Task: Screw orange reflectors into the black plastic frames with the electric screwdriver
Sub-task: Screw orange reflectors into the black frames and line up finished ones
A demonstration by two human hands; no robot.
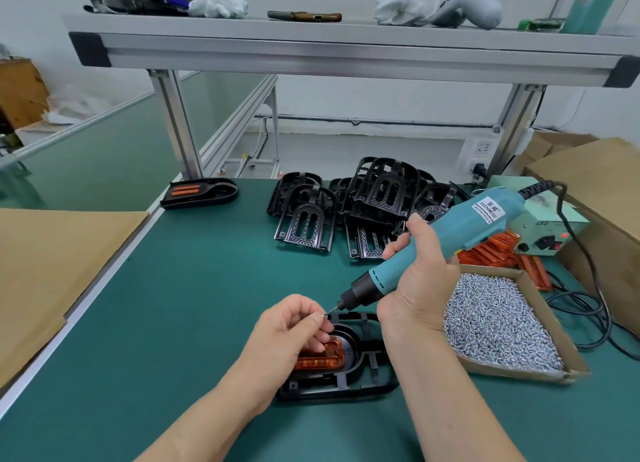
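Left hand (294, 326) pinches a screw (324, 315) at the bit tip; right hand (420, 281) grips the electric screwdriver (446, 241); seat squarely before driving into the orange reflector (320, 357), nested in the black frame (346, 375) on the worktop (190, 288).

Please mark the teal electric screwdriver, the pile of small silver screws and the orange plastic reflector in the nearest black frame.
teal electric screwdriver (464, 233): head view, teal barrel beside the label.
pile of small silver screws (495, 323): head view, middle of the heap.
orange plastic reflector (322, 359): head view, its visible ribbed face.
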